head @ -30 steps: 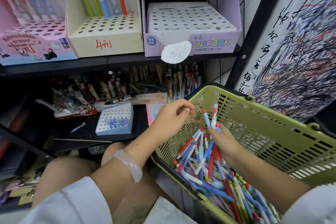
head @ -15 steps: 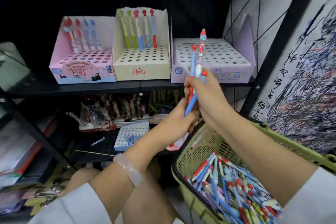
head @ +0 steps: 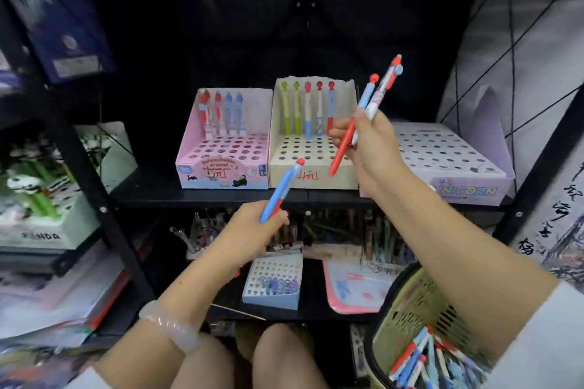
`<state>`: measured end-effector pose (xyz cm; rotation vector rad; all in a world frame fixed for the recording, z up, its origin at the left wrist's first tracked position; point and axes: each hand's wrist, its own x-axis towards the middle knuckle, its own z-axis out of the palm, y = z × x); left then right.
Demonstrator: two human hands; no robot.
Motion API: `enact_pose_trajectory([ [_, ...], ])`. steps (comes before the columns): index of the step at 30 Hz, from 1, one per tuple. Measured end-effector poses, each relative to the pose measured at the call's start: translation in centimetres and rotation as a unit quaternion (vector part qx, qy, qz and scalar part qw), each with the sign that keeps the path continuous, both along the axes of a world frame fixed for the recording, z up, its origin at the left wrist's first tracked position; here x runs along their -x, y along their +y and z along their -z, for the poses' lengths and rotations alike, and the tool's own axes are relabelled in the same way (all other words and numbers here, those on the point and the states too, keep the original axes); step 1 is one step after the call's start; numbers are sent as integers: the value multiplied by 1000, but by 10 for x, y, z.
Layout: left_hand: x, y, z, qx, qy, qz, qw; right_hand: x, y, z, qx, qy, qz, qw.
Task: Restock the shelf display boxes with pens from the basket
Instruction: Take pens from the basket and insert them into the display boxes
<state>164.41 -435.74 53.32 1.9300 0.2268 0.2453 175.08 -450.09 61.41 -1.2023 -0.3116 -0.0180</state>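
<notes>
A blue-and-red pen (head: 282,190) is pinched by the left hand (head: 249,230) below the cream display box (head: 311,164). Two further pens (head: 366,114) are gripped by the right hand (head: 371,148), held tilted in front of that box. The pink display box (head: 224,161) and purple display box (head: 448,164) are seen on either side. The green basket (head: 410,309), lower right, is seen filled with pens.

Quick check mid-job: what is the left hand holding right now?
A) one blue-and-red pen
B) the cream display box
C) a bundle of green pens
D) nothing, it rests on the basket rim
A: the left hand grips a single blue-and-red pen, raised in front of the cream display box, while the right hand holds several pens.
</notes>
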Motion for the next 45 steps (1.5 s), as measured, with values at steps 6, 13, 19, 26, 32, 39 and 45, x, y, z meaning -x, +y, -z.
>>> enact_pose_trajectory([
  [6,-16,15,-30,251,-97,-73,960,23,29,20,141,-48,-76,986],
  [13,-24,-2,-38,311,-98,6,945,33,57,38,177,-64,-61,980],
  [19,-26,6,-32,207,-86,-41,974,37,72,42,193,-56,-91,975],
  [26,-23,32,-35,261,-118,-38,957,40,95,45,183,-12,-193,964],
  [32,-19,67,-40,281,-123,-22,952,18,113,19,157,-2,-224,962],
  [39,-18,102,-47,282,-114,-3,953,-18,143,-13,113,-29,-198,973],
  [45,-20,149,-45,236,-140,-139,952,-53,170,-40,151,-123,-22,981],
])
